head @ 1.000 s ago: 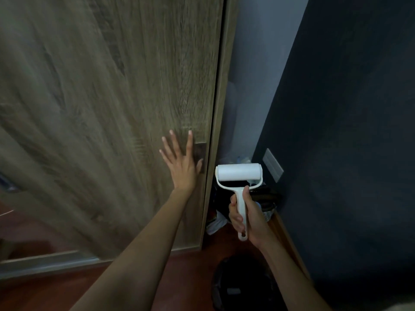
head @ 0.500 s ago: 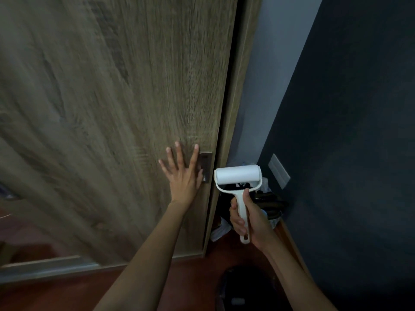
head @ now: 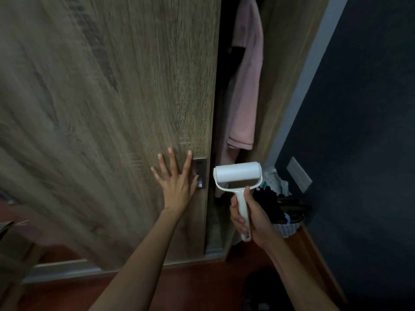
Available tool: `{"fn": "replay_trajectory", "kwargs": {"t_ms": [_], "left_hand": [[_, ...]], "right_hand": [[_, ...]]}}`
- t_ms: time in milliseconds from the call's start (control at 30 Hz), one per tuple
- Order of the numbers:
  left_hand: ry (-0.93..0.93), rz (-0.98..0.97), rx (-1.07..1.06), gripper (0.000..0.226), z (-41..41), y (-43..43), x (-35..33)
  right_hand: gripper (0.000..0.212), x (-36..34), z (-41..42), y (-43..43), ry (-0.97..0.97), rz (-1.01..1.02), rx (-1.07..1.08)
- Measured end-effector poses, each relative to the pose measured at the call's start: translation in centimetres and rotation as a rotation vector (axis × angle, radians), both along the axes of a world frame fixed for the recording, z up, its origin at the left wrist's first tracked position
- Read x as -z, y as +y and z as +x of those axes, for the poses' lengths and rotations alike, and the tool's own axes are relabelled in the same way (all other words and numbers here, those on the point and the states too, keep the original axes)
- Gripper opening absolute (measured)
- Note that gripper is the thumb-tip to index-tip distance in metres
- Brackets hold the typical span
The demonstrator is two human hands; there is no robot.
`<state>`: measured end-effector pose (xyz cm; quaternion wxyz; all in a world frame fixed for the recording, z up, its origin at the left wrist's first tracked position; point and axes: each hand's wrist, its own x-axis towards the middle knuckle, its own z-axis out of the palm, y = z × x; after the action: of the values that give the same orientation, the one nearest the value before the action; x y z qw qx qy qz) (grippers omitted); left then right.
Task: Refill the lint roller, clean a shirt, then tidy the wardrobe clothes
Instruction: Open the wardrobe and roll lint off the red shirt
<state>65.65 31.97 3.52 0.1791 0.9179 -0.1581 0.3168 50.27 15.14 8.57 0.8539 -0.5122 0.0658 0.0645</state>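
Wardrobe door (head: 107, 113): matt wood-grain, rough-looking. Recessed handle (head: 199, 173): dark metal, dull sheen. Lint roller (head: 238, 180): smooth white plastic, roll matt like paper. Hanging shirt (head: 247, 86): soft pink cloth. Floor (head: 190, 286): reddish, smooth wood.

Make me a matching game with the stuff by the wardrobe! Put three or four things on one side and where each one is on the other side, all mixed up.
Things:
1. lint roller
2. pink shirt
3. left hand
4. basket

Places:
A. flat against the wooden wardrobe door
B. hanging inside the open wardrobe gap
C. on the floor by the dark wall
D. gripped by its handle in the right hand

Pairs: 1-D, 2-B, 3-A, 4-C
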Motion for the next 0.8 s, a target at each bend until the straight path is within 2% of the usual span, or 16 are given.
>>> {"fn": "replay_trajectory", "kwargs": {"t_ms": [167, 367, 467, 800], "left_hand": [[0.013, 0.006, -0.027, 0.09, 1.3, 5.9, 0.0], [0.037, 0.005, -0.054, 0.097, 2.9, 12.7, -0.1], [0.035, 0.01, -0.056, 0.097, 3.3, 15.6, -0.2], [0.033, -0.004, -0.076, 0.096, 4.6, 24.2, -1.0]], "right_hand": [[0.04, 0.0, 2.0, 4.2, -0.047, 0.106, -0.041], [0.043, 0.2, 4.2, 9.0, -0.1, 0.179, -0.095], [0.046, 0.4, 5.5, 11.5, -0.121, 0.235, -0.162], [0.038, 0.8, 8.5, 18.7, -0.154, 0.524, -0.448]]}}
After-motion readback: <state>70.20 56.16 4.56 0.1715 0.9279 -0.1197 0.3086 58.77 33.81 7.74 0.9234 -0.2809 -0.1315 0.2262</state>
